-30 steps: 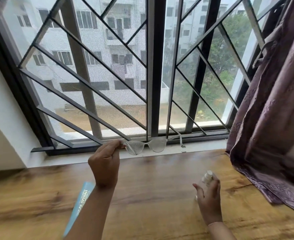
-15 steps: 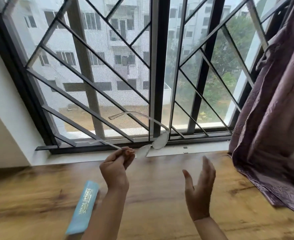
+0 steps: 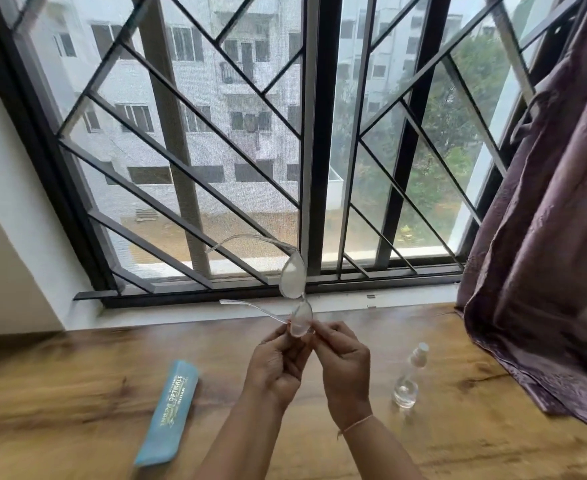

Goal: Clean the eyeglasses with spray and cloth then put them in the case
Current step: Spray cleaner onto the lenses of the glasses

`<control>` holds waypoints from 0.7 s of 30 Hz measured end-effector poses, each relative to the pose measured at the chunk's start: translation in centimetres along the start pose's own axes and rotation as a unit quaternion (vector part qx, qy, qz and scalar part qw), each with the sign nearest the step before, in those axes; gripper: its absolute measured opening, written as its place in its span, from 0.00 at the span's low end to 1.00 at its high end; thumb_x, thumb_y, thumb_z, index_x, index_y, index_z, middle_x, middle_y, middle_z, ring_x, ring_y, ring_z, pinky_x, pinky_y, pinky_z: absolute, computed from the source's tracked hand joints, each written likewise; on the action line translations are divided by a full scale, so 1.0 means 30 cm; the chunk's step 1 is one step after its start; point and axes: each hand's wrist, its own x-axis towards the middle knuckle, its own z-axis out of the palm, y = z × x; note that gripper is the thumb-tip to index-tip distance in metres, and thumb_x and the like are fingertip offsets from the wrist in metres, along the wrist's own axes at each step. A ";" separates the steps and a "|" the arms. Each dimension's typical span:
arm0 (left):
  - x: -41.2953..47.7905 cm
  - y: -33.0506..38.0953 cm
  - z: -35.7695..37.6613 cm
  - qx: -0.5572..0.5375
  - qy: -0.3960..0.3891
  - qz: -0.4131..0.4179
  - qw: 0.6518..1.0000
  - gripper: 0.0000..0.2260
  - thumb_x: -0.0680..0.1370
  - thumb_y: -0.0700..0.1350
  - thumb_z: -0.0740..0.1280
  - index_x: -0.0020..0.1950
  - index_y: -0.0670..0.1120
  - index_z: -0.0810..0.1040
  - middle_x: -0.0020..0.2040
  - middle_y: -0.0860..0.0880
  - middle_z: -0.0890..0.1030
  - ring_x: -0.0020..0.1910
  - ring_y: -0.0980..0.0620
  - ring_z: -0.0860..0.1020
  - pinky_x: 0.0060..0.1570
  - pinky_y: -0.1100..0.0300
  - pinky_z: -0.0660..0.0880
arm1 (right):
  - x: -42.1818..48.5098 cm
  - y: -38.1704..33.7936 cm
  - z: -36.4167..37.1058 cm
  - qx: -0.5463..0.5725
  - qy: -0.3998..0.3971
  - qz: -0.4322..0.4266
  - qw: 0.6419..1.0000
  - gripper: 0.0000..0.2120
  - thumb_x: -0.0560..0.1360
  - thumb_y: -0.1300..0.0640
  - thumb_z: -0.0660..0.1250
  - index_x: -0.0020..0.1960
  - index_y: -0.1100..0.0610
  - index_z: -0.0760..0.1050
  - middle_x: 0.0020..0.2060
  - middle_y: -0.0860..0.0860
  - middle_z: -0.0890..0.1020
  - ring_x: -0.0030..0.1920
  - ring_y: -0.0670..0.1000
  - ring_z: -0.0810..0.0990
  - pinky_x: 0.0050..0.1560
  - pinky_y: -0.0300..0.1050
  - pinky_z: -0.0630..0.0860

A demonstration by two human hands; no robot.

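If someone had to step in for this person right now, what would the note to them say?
Left hand and right hand both pinch the eyeglasses at the lower lens, above the table, temples unfolded.
Spray bottle stands on the table at right; blue case lies at left.
Done: cannot tell whether the lenses were sprayed; no cloth in view.
Left: wipe, then put them in the case.
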 end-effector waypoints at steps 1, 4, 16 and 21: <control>-0.002 -0.004 -0.001 0.004 -0.001 -0.007 1.000 0.11 0.76 0.28 0.56 0.42 0.37 0.76 0.28 0.41 0.81 0.25 0.51 0.81 0.26 0.62 0.78 | 0.004 0.004 -0.004 0.011 0.000 0.010 1.000 0.19 0.67 0.75 0.68 0.41 0.51 0.84 0.37 0.50 0.81 0.41 0.48 0.80 0.45 0.41 0.76; -0.004 -0.010 -0.005 0.010 -0.010 -0.022 1.000 0.10 0.75 0.28 0.56 0.42 0.36 0.76 0.29 0.41 0.81 0.26 0.50 0.81 0.26 0.62 0.78 | 0.021 0.014 -0.015 0.000 -0.006 0.005 1.000 0.21 0.66 0.76 0.68 0.38 0.49 0.84 0.37 0.52 0.82 0.40 0.50 0.81 0.45 0.46 0.76; 0.060 0.018 -0.055 0.122 0.014 -0.019 0.992 0.06 0.78 0.34 0.60 0.47 0.35 0.75 0.41 0.39 0.82 0.41 0.44 0.81 0.37 0.58 0.80 | 0.095 0.045 -0.119 -0.151 -0.028 -0.105 0.983 0.09 0.66 0.64 0.71 0.45 0.55 0.83 0.36 0.51 0.84 0.29 0.48 0.80 0.31 0.45 0.79; 0.062 0.123 -0.135 0.073 0.107 0.136 0.982 0.14 0.78 0.49 0.62 0.46 0.37 0.77 0.35 0.44 0.83 0.36 0.51 0.82 0.34 0.62 0.80 | 0.135 0.091 -0.192 -0.302 -0.093 -0.191 0.929 0.05 0.66 0.61 0.72 0.41 0.59 0.84 0.32 0.50 0.83 0.29 0.46 0.79 0.33 0.42 0.78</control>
